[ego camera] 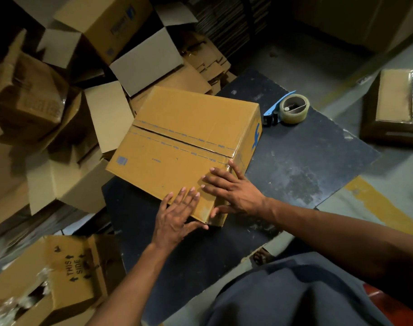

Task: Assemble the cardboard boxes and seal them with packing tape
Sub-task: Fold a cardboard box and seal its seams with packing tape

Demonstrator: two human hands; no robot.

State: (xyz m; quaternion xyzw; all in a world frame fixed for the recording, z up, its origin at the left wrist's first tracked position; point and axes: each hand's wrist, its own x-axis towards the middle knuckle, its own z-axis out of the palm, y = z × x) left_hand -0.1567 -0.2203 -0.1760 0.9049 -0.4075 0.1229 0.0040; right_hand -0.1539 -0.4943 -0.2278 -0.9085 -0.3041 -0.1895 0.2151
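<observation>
The box (pixel 177 147) lies closed on a dark board (pixel 294 165), printed "TAPING" along its seam and "LABEL" below. Both hands, left (pixel 177 212) and right (pixel 231 191), press flat-fingered on its near corner. The tape dispenser (pixel 287 111) sits beside it.

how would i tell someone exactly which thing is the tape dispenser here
Find the dark board on the floor with the closed box under both hands. Just past that box's far right corner, on the same board, sits the tape dispenser. It is the only thing with a blue handle and a clear tape roll; all around it is brown cardboard.
</observation>
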